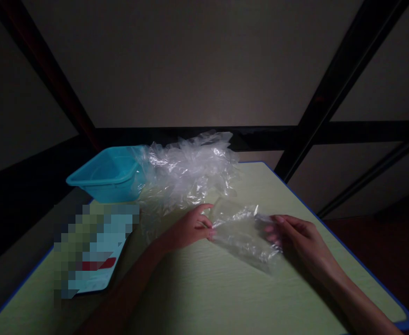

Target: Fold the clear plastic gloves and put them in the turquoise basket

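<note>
A clear plastic bag is stretched between my two hands, just above the table. My left hand pinches its left edge between thumb and fingers, with the index finger extended. On the other side, my right hand grips the bag's right edge, thumb on top; its fingertips show blurred through the film. Behind the hands lies a loose heap of clear plastic bags, crumpled and shiny, some of it spilling toward my left forearm.
A blue plastic basin stands at the table's back left, touching the heap. In front of it lies a flat, partly pixelated pale blue object with a red stripe. The pale table has a blue edge; a panelled wall rises behind.
</note>
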`<state>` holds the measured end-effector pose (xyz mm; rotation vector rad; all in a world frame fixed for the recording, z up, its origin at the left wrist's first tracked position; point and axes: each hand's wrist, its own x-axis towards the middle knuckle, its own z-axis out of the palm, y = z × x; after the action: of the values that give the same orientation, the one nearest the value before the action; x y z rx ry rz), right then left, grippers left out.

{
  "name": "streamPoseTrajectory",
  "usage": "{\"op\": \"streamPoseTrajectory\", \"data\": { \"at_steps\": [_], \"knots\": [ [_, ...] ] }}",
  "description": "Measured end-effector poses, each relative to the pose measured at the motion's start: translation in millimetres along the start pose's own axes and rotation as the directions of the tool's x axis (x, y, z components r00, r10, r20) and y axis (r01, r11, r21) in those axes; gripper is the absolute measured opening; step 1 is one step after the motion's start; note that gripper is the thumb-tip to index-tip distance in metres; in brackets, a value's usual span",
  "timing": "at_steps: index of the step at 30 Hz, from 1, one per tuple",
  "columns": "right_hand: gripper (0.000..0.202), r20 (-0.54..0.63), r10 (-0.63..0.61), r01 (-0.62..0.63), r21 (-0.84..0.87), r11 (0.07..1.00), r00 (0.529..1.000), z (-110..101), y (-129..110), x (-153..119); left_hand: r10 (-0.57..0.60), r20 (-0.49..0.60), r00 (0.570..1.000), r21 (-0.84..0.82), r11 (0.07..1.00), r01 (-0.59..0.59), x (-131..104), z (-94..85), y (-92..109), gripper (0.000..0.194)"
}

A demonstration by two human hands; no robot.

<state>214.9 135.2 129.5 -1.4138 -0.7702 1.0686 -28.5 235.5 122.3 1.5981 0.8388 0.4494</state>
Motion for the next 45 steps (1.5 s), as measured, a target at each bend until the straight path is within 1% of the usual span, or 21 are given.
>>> {"op": "streamPoseTrajectory", "data": {
  "at_steps": [2, 5, 7, 10, 14, 17, 19, 24, 28, 32, 34, 37, 40, 42, 45],
  "knots": [
    [0.050, 0.002, 0.026, -0.026, 0.001, 1.000, 1.000, -0.9, 0.0, -0.5, -0.006, -0.040, 0.999, -0.019, 1.000, 0.006, -0.5, 3.2, 0.0, 0.067],
    [0.073, -0.018, 0.031, -0.031, -0.007, 0.999, 0.999, -3.5, 1.3, -4.6, -0.005, -0.084, 0.996, -0.042, 0.999, 0.002, -0.5, 7.3, 1.1, 0.073],
    [0.084, -0.041, -0.006, 0.004, -0.028, 1.000, 0.999, -6.1, 2.8, -10.7, -0.012, -0.119, 0.993, -0.061, 0.998, 0.005, 0.2, 10.0, 2.1, 0.075],
    [0.090, -0.060, -0.088, 0.081, -0.105, 0.991, 0.994, -10.3, 5.2, -25.3, -0.024, -0.162, 0.986, -0.083, 0.996, 0.011, 2.1, 14.5, 3.1, 0.074],
    [0.088, -0.036, -0.181, 0.169, -0.212, 0.963, 0.983, -11.8, 11.8, -49.7, -0.034, -0.204, 0.978, -0.083, 0.996, 0.018, 3.9, 18.9, 2.8, 0.070],
    [0.087, -0.019, -0.261, 0.252, -0.212, 0.944, 0.965, -6.8, 21.8, -63.9, -0.036, -0.226, 0.974, -0.096, 0.995, 0.015, 3.9, 21.0, 2.0, 0.067],
    [0.086, -0.021, -0.300, 0.288, -0.224, 0.931, 0.954, -2.3, 29.4, -68.8, -0.034, -0.245, 0.969, -0.097, 0.995, 0.010, 3.7, 22.6, 1.4, 0.065],
    [0.076, 0.039, -0.375, 0.362, -0.369, 0.856, 0.926, 3.9, 42.7, -66.3, 0.006, -0.278, 0.961, -0.089, 0.996, -0.031, 4.7, 25.8, -1.3, 0.061],
    [0.069, 0.094, -0.407, 0.404, -0.446, 0.799, 0.908, 6.0, 43.0, -61.1, 0.021, -0.298, 0.954, -0.085, 0.995, -0.048, 5.3, 26.4, -4.1, 0.057],
    [0.060, 0.110, -0.445, 0.436, -0.505, 0.745, 0.889, 8.2, 40.2, -56.9, 0.025, -0.309, 0.951, -0.088, 0.995, -0.055, 4.7, 27.3, -5.1, 0.055],
    [0.058, 0.111, -0.457, 0.444, -0.522, 0.729, 0.882, 8.7, 39.1, -54.4, 0.027, -0.318, 0.948, -0.088, 0.994, -0.058, 4.6, 28.4, -5.0, 0.055],
    [0.060, 0.126, -0.448, 0.445, -0.510, 0.736, 0.885, 7.7, 37.8, -51.8, 0.031, -0.335, 0.942, -0.085, 0.994, -0.063, 4.7, 29.9, -4.8, 0.054],
    [0.062, 0.193, -0.408, 0.446, -0.515, 0.732, 0.893, 4.7, 36.5, -52.5, 0.033, -0.341, 0.939, -0.079, 0.995, -0.064, 5.0, 30.5, -4.7, 0.052],
    [0.058, 0.232, -0.385, 0.448, -0.535, 0.717, 0.893, 2.8, 35.5, -54.5, 0.034, -0.339, 0.940, -0.075, 0.995, -0.063, 4.7, 30.1, -4.5, 0.051],
    [0.053, 0.251, -0.373, 0.448, -0.562, 0.695, 0.893, 2.4, 34.0, -56.5, 0.039, -0.333, 0.942, -0.066, 0.996, -0.064, 3.1, 28.9, -4.1, 0.051]
  ]
}}
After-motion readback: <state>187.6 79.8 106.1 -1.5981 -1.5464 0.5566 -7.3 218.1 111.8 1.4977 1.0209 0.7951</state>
